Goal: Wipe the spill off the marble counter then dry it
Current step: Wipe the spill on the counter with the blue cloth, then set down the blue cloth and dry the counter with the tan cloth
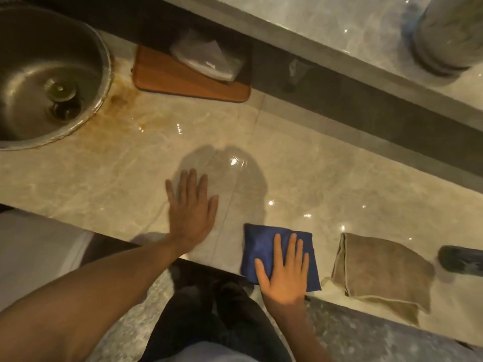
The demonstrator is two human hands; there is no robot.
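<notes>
A clear puddle, the spill (230,176), lies on the beige marble counter (339,178) near its middle. My left hand (192,205) rests flat on the counter with fingers spread, its fingertips at the puddle's near left edge. My right hand (285,270) lies flat with fingers apart on a folded blue cloth (258,246) at the counter's front edge, just right of the spill. A folded tan towel (379,270) sits further right, partly hanging over the edge.
A round steel sink (31,61) is set in the counter at the far left, with rusty stains (125,100) beside it. A wooden board (183,82) with a clear bag (209,56) lies at the back. A dark object (460,259) sits at the right edge.
</notes>
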